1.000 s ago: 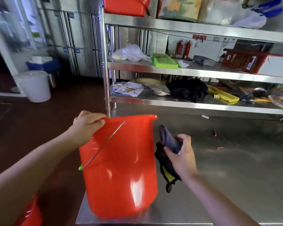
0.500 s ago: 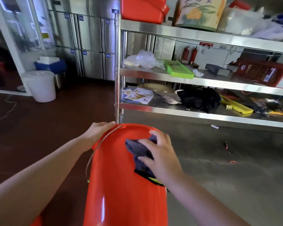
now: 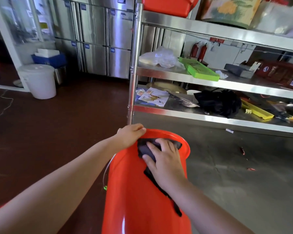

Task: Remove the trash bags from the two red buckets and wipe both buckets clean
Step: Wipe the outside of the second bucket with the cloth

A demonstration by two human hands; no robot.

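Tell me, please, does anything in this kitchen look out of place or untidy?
A few small red scraps lie loose on the steel table right of the red bucket. A black bag lies crumpled on the lower shelf among papers. The bucket looks intact.

Dark red floor (image 3: pixel 57 125) at 9 o'clock. Steel shelving (image 3: pixel 210 32) spans 1 to 3 o'clock. Steel cabinets (image 3: pixel 95 39) stand at 11 o'clock, a white bucket (image 3: pixel 40 81) beside them.
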